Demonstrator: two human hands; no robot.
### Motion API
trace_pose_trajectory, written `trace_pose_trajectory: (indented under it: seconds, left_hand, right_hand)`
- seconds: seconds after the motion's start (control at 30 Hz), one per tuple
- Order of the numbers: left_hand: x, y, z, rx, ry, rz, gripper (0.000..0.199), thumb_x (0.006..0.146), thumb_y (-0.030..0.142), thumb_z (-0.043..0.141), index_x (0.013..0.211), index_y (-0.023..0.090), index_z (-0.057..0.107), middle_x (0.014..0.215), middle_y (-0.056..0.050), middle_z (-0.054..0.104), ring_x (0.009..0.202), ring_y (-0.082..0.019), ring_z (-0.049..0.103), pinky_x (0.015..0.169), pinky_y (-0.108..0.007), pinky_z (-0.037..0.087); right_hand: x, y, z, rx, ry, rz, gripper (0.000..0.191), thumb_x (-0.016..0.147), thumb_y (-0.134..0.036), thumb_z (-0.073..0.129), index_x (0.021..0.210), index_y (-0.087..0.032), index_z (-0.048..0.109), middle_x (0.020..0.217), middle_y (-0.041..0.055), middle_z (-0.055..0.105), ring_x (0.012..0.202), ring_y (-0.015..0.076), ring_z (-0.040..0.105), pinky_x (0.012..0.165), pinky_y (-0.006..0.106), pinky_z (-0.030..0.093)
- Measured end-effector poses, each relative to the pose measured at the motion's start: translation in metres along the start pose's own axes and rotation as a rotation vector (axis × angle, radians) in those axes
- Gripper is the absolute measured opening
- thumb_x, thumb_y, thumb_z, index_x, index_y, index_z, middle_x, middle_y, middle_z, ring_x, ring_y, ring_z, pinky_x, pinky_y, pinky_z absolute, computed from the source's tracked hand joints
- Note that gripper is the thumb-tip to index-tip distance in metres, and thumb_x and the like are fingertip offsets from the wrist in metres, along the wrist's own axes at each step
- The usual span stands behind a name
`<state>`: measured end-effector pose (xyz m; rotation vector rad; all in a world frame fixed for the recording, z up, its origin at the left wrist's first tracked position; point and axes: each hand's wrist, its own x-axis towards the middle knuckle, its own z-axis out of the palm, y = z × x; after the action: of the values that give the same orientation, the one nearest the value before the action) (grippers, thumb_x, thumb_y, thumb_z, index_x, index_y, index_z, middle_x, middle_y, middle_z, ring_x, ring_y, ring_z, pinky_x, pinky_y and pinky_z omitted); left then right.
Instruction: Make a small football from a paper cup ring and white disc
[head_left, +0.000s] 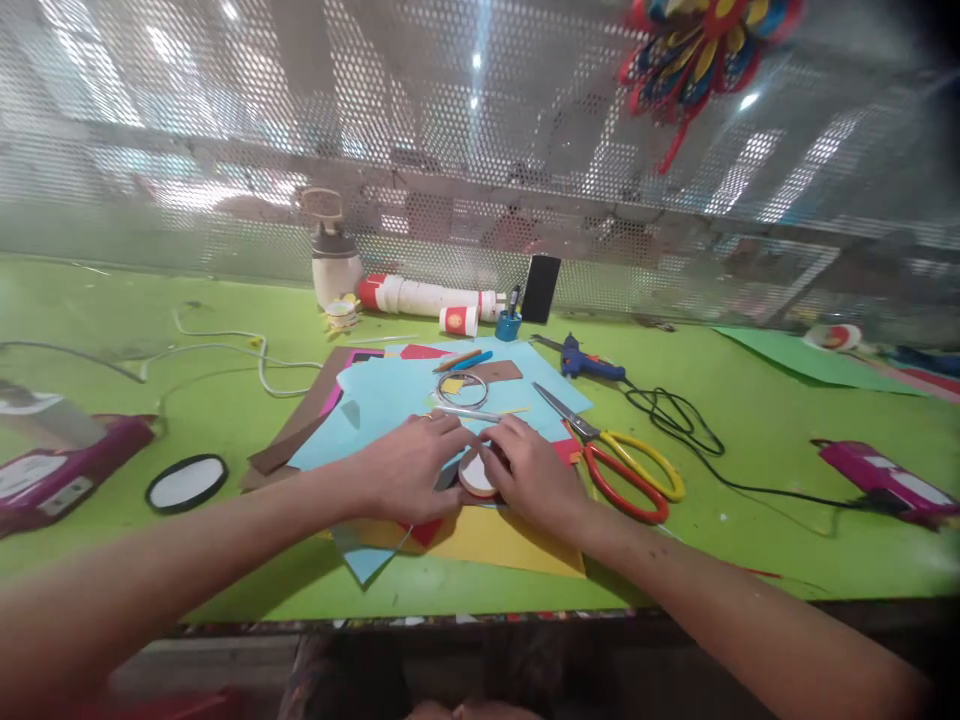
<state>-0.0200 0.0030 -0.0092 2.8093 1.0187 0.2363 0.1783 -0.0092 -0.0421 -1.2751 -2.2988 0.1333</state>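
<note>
Between my hands, low over the paper pile, is a small round white disc (pixel 474 474) with an orange-brown edge. My left hand (pixel 409 465) curls around its left side, the thumb at the lower left edge and the fingertips at the top. From the right, my right hand (pixel 532 472) closes on the disc with bent fingers that cover part of it. Dark paper shows beside the disc, partly hidden by my fingers. Just beyond my fingertips lie a silvery stick (pixel 469 413) and a metal ring (pixel 462 390) on light blue paper (pixel 390 385).
Scissors (pixel 615 455) with red and yellow handles lie right of the papers. Behind them is a blue glue gun (pixel 589 362), its black cord trailing right. A black-rimmed white oval (pixel 187 483) lies left. A paper cup (pixel 459 320) and a sprayer bottle (pixel 335 265) are at the back.
</note>
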Motion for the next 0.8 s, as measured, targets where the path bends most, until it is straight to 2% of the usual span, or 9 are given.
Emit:
trace_pose_trajectory:
  seconds: [0.1,0.2,0.27,0.3,0.37,0.43,0.6,0.67,0.8]
  left_hand:
    - [0.002,0.004,0.007,-0.019,0.021,-0.042,0.042,0.083,0.051,0.063,0.107,0.016,0.061,0.104,-0.012,0.062,0.101,-0.033,0.056,0.086,-0.048,0.046]
    - [0.002,0.011,0.012,-0.038,0.054,-0.128,0.038,0.084,0.047,0.065,0.107,0.017,0.063,0.101,-0.011,0.061,0.099,-0.033,0.055,0.086,-0.05,0.044]
    - [0.001,0.015,0.013,-0.058,0.052,-0.164,0.038,0.082,0.045,0.066,0.106,0.016,0.064,0.101,-0.012,0.06,0.1,-0.034,0.054,0.087,-0.052,0.043]
    - [0.0,0.016,0.012,-0.064,0.066,-0.167,0.04,0.081,0.045,0.066,0.108,0.016,0.063,0.102,-0.012,0.06,0.101,-0.035,0.053,0.088,-0.053,0.042]
    - [0.0,0.017,0.011,-0.07,0.085,-0.17,0.044,0.081,0.046,0.065,0.112,0.015,0.062,0.104,-0.013,0.06,0.102,-0.036,0.053,0.088,-0.054,0.042]
    - [-0.001,0.017,0.01,-0.079,0.087,-0.175,0.047,0.082,0.048,0.064,0.114,0.014,0.061,0.104,-0.014,0.06,0.102,-0.037,0.052,0.088,-0.055,0.042]
    - [-0.002,0.018,0.011,-0.101,0.123,-0.134,0.04,0.085,0.046,0.056,0.109,0.014,0.063,0.103,-0.015,0.058,0.097,-0.035,0.05,0.084,-0.056,0.042]
    - [-0.002,0.017,0.013,-0.12,0.135,-0.108,0.036,0.086,0.045,0.055,0.108,0.016,0.062,0.102,-0.014,0.058,0.094,-0.034,0.05,0.083,-0.055,0.043]
    - [-0.001,0.016,0.016,-0.172,0.156,-0.088,0.023,0.087,0.038,0.056,0.102,0.022,0.062,0.097,-0.011,0.058,0.091,-0.03,0.052,0.081,-0.049,0.045]
  right_hand:
    - [0.0,0.004,-0.008,0.032,0.041,0.02,0.015,0.098,-0.018,0.05,0.094,-0.016,0.064,0.092,0.0076,0.066,0.086,0.0201,0.062,0.078,0.031,0.05]
    - [0.01,0.022,-0.031,0.023,0.109,0.056,0.018,0.098,-0.018,0.045,0.099,-0.016,0.064,0.093,0.007,0.067,0.086,0.0181,0.063,0.08,0.03,0.049]
    - [0.022,0.037,-0.05,-0.017,0.134,0.109,0.022,0.098,-0.021,0.044,0.1,-0.014,0.065,0.091,0.0085,0.066,0.079,0.0185,0.061,0.074,0.031,0.048]
    - [0.029,0.044,-0.057,-0.035,0.119,0.128,0.022,0.097,-0.021,0.045,0.097,-0.014,0.066,0.089,0.0086,0.066,0.075,0.0181,0.061,0.07,0.03,0.048]
    - [0.042,0.054,-0.066,-0.056,0.01,0.134,0.018,0.092,-0.02,0.051,0.09,-0.014,0.069,0.082,0.0065,0.067,0.067,0.0165,0.06,0.065,0.029,0.047]
    - [0.053,0.055,-0.067,-0.078,-0.128,0.101,0.015,0.089,-0.021,0.057,0.087,-0.015,0.071,0.08,0.0054,0.067,0.067,0.0168,0.061,0.065,0.029,0.046]
    - [0.069,0.042,-0.05,-0.172,-0.354,-0.007,0.013,0.086,-0.022,0.063,0.092,-0.018,0.073,0.095,0.0123,0.07,0.098,0.0286,0.062,0.081,0.036,0.046]
    - [0.073,0.038,-0.043,-0.208,-0.411,-0.028,0.011,0.085,-0.022,0.065,0.09,-0.018,0.073,0.095,0.0129,0.07,0.098,0.0304,0.062,0.079,0.036,0.046]
    - [0.077,0.035,-0.034,-0.252,-0.478,-0.05,0.01,0.081,-0.017,0.064,0.089,-0.019,0.071,0.093,0.0111,0.07,0.089,0.0279,0.064,0.071,0.033,0.044]
